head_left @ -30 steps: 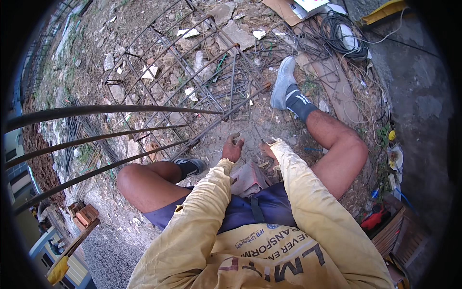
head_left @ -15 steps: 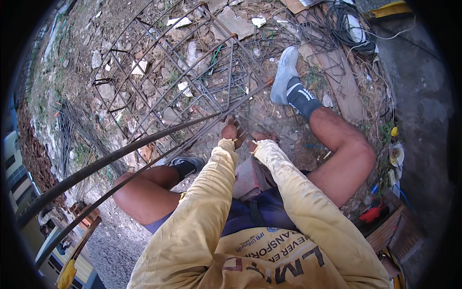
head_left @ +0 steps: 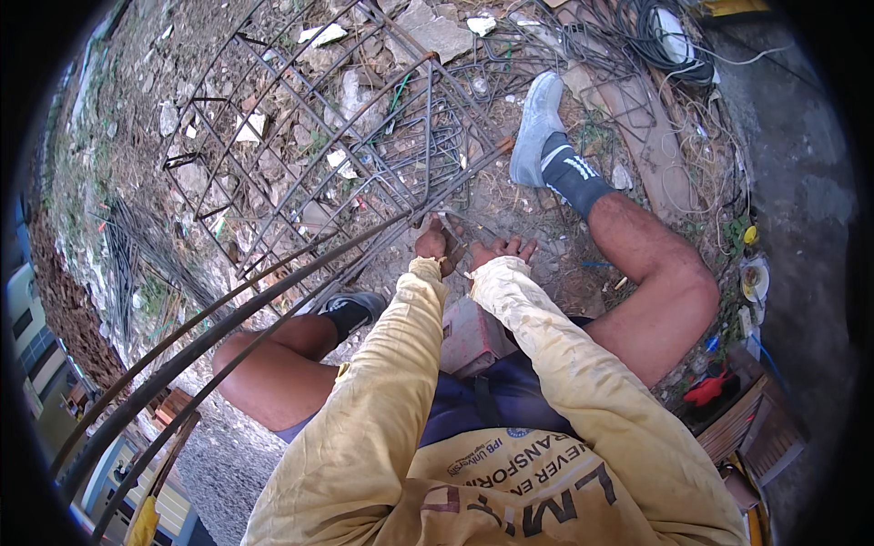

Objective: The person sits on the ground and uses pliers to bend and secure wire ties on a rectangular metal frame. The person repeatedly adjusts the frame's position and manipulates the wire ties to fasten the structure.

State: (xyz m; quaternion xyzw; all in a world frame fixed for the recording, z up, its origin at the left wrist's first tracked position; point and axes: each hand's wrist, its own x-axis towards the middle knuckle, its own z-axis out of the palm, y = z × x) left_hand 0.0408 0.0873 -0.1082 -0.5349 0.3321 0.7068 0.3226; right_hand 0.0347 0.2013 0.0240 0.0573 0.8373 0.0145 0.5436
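Note:
My left hand [head_left: 432, 242] is closed, with the ends of its fingers hidden, beside the long steel reinforcing bars [head_left: 300, 259] that run from the lower left to the upper middle. A thin steel rod [head_left: 454, 243] shows at its right side and appears to be in its grip. My right hand [head_left: 503, 249] is just to the right, its fingers stretched and apart over the dirt, with nothing visible in them. Ahead of both hands lies a rebar cage [head_left: 314, 123] of crossed bars. Bent steel stirrups [head_left: 443, 141] lie in a heap at its near right.
Under me is a worn reddish block [head_left: 468, 332]. Rubble and pale stone slabs [head_left: 437, 41] lie among the bars. A coil of dark cable [head_left: 669, 45] rests at the upper right, near a board [head_left: 651, 164]. More thin rods [head_left: 137, 259] lie at the left.
My right hand's fingers have spread from a more closed shape. The bars at the lower left look further apart, with another now showing. The whole view has shifted slightly.

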